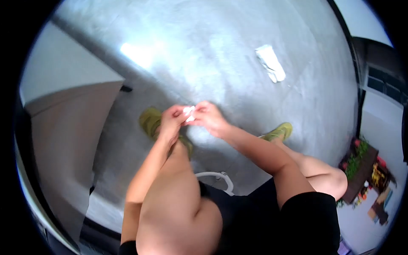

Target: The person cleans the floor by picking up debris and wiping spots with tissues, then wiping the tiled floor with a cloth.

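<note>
My left hand (172, 120) and my right hand (209, 117) meet in front of my knees, above the floor. Between their fingertips is a small, crumpled white piece (189, 111), soft-looking like cloth or tissue; glare and blur hide its exact kind. Both hands pinch it, with the fingers closed. Farther off to the right, a long white folded bundle (270, 63), perhaps fabric, lies on the floor by itself, touched by neither hand.
Grey, shiny floor (204, 55) stretches ahead. Yellow-green shoes (149, 121) are on my feet. A white curved tube (219, 175) shows beneath me. A large pale panel (68, 127) stands at the left. At the right is a brown planter (361, 170) with green plants.
</note>
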`<state>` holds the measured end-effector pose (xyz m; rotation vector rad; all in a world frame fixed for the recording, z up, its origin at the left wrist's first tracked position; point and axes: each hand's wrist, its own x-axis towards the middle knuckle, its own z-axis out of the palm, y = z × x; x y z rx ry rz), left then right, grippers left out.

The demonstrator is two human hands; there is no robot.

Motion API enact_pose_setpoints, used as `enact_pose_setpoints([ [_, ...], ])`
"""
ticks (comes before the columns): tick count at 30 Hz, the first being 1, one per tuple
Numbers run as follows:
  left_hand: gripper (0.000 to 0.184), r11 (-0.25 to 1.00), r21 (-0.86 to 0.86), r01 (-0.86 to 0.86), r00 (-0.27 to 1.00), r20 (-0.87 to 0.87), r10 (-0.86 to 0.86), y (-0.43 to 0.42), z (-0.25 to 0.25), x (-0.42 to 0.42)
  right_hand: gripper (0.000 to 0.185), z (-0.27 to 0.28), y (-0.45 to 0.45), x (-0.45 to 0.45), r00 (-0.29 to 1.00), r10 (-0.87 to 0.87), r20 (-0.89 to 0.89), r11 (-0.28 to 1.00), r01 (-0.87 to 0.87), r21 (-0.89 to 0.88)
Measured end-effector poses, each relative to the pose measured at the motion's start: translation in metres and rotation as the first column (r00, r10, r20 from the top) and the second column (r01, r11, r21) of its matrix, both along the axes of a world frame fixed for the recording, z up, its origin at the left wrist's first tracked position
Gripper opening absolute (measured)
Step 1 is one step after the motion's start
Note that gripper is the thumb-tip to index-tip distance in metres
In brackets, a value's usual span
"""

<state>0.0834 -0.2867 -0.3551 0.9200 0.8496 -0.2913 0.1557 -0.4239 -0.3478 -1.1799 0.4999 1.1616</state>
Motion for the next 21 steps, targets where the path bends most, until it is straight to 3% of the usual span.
enact_pose_setpoints([
  [2, 0.011, 0.999, -0.015, 0.045, 0.995, -0.091, -0.046, -0.005, -0.007, -0.011, 0.011, 0.001, -0.018, 0.006, 0.892, 0.398, 0.212, 0.916, -0.400, -0.037],
  [3, 0.011, 0.997, -0.073, 0.016, 0.995, -0.102, -0.023, -0.005, -0.014, -0.020, 0.017, -0.002, -0.029, 0.018, 0.831, 0.500, 0.245, 0.847, -0.528, 0.064],
  [4, 0.012, 0.992, -0.125, -0.020, 0.993, -0.118, 0.005, -0.004, -0.023, -0.026, 0.022, -0.002, -0.042, 0.039, 0.593, 0.663, 0.456, 0.732, -0.642, -0.229],
  [5, 0.012, 0.985, -0.161, -0.065, 0.994, -0.100, 0.050, -0.002, -0.024, -0.026, 0.027, 0.002, -0.055, 0.067, 0.272, 0.790, 0.549, 0.578, -0.627, -0.522],
  [6, 0.013, 0.975, -0.193, -0.114, 0.991, -0.087, 0.099, 0.000, -0.024, -0.027, 0.032, -0.011, -0.075, 0.092, 0.097, 0.729, 0.677, 0.669, -0.308, -0.676],
  [7, 0.013, 0.961, -0.222, -0.167, 0.985, -0.077, 0.154, 0.004, -0.023, -0.030, 0.030, -0.048, -0.104, 0.129, -0.202, 0.654, 0.729, 0.747, 0.017, -0.665],
  [8, 0.013, 0.951, -0.237, -0.199, 0.979, -0.081, 0.184, 0.005, -0.024, -0.030, 0.032, -0.021, -0.112, 0.167, 0.034, 0.640, 0.768, 0.767, 0.029, -0.641],
  [9, 0.012, 0.940, -0.250, -0.231, 0.973, -0.087, 0.216, 0.004, -0.024, -0.030, 0.037, -0.037, -0.138, 0.195, -0.283, 0.823, 0.492, 0.560, 0.260, -0.787],
  [10, 0.012, 0.929, -0.262, -0.261, 0.965, -0.096, 0.244, 0.003, -0.024, -0.032, 0.045, -0.059, -0.165, 0.213, -0.243, 0.915, 0.322, 0.386, 0.296, -0.874],
  [11, 0.011, 0.918, -0.275, -0.287, 0.958, -0.095, 0.271, 0.004, -0.024, -0.032, 0.052, -0.072, -0.181, 0.218, -0.087, 0.979, 0.185, 0.201, 0.221, -0.954],
  [15, 0.012, 0.905, -0.327, -0.270, 0.960, -0.025, 0.278, 0.006, -0.027, -0.034, 0.050, -0.094, -0.185, 0.226, -0.051, 0.962, 0.267, 0.271, 0.258, -0.927],
  [18, 0.012, 0.900, -0.337, -0.278, 0.956, -0.005, 0.293, 0.007, -0.025, -0.034, 0.049, -0.086, -0.209, 0.251, -0.138, 0.924, 0.358, 0.372, 0.098, -0.923],
  [19, 0.013, 0.891, -0.349, -0.291, 0.949, 0.015, 0.316, 0.005, -0.022, -0.033, 0.050, -0.084, -0.216, 0.249, -0.161, 0.931, 0.327, 0.352, 0.172, -0.920],
  [21, 0.012, 0.879, -0.369, -0.301, 0.941, 0.036, 0.337, 0.006, -0.028, -0.041, 0.050, -0.084, -0.228, 0.221, -0.040, 0.968, 0.248, 0.250, 0.241, -0.938],
])
